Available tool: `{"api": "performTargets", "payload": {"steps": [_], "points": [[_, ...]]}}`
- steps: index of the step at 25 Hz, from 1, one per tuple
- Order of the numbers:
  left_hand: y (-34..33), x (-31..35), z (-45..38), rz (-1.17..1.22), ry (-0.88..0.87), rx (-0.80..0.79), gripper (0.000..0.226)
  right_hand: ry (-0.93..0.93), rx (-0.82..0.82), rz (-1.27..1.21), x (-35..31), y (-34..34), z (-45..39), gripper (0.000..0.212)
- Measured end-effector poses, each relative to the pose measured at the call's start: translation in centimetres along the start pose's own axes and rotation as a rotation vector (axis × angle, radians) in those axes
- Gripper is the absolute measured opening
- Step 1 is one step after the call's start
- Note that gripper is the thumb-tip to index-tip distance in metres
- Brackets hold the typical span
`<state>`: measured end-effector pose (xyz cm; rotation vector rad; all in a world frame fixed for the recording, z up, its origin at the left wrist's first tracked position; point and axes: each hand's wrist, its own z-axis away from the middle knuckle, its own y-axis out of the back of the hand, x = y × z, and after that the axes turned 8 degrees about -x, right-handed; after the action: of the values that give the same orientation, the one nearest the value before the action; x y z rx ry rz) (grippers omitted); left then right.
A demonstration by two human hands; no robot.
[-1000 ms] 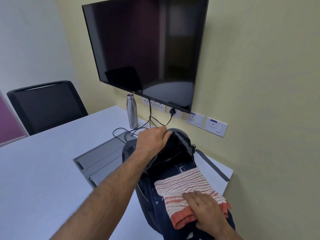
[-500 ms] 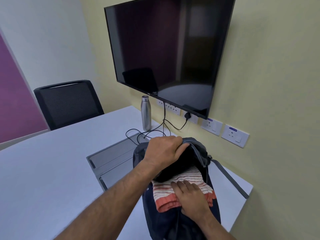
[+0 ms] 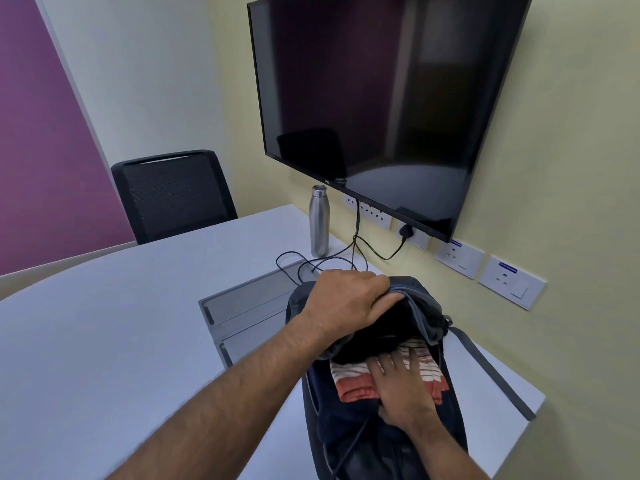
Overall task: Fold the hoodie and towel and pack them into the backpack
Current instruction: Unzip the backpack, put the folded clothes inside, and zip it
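head view: left hand (image 3: 349, 299) gripping the upper flap of the dark backpack (image 3: 420, 303), fingers curled over the grey edge, lifting it so that the mouth stays wide for the load. right hand (image 3: 401, 382) flat on the folded striped towel (image 3: 349, 374), fingers straight and slightly spread, pressing it forward into the opening. towel half under the flap, its orange border nearest to the person. below it, dark navy cloth (image 3: 349, 427), probably the folded hoodie, though not sure. backpack lying at the corner of the white table (image 3: 121, 341), near the steel bottle (image 3: 319, 221).

compared with one second ago: towel much deeper inside, less stripes showing; right hand further forward on it; flap held as before.
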<state>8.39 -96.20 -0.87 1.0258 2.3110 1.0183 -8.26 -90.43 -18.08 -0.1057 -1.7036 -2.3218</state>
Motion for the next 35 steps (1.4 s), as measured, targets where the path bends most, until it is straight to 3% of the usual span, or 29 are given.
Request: {"api": "performTargets", "payload": {"steps": [2, 4, 6, 8, 10, 12, 16, 18, 20, 22, 25, 28, 31, 35], "points": [[-0.1, 0.6, 0.2, 0.006, -0.001, -0.021, 0.045, -0.013, -0.073, 0.043, -0.6, 0.0, 0.9, 0.112], [0.2, 0.9, 0.6, 0.007, 0.016, -0.045, 0.046, -0.024, 0.012, 0.05, -1.2, 0.2, 2.1, 0.114], [0.7, 1.2, 1.1, -0.004, 0.028, -0.082, 0.046, 0.144, 0.069, 0.049, -2.5, 0.6, 4.3, 0.106], [1.0, 1.4, 1.5, -0.017, 0.037, -0.121, 0.046, 0.524, 0.203, 0.18, -4.9, -0.5, 5.8, 0.075], [1.2, 1.7, 1.8, -0.01, 0.051, -0.163, 0.043, 0.728, 0.256, 0.279, -6.6, -2.1, 6.5, 0.034], [1.5, 1.8, 2.1, -0.001, 0.074, -0.202, 0.042, 0.619, 0.182, 0.195, -6.6, -2.4, 6.6, 0.007], [2.0, 2.1, 2.9, 0.021, 0.132, -0.289, 0.043, 0.263, 0.013, -0.138, -3.4, -1.8, 8.1, 0.04], [2.2, 2.5, 3.1, 0.023, 0.16, -0.31, 0.042, 0.178, -0.1, -0.133, -2.2, -1.6, 9.1, 0.038], [2.3, 2.9, 3.2, 0.016, 0.174, -0.339, 0.042, 0.193, -0.179, -0.157, -1.6, -1.8, 9.7, 0.028], [2.3, 2.9, 3.3, 0.004, 0.179, -0.368, 0.042, 0.27, -0.133, -0.267, -0.6, -2.6, 10.3, 0.042], [2.3, 3.0, 3.4, 0.0, 0.198, -0.386, 0.042, 0.41, -0.173, -0.076, 0.8, -2.9, 11.7, 0.059], [2.4, 3.4, 3.6, 0.01, 0.215, -0.394, 0.042, 0.424, -0.225, 0.09, 0.8, -3.1, 12.2, 0.05], [2.4, 3.5, 3.8, 0.015, 0.214, -0.395, 0.041, 0.417, -0.212, 0.131, -0.2, -3.7, 11.8, 0.025], [2.4, 3.6, 4.1, -0.006, 0.219, -0.42, 0.042, 0.353, -0.145, -0.13, -1.3, -4.3, 11.9, 0.029]]}}
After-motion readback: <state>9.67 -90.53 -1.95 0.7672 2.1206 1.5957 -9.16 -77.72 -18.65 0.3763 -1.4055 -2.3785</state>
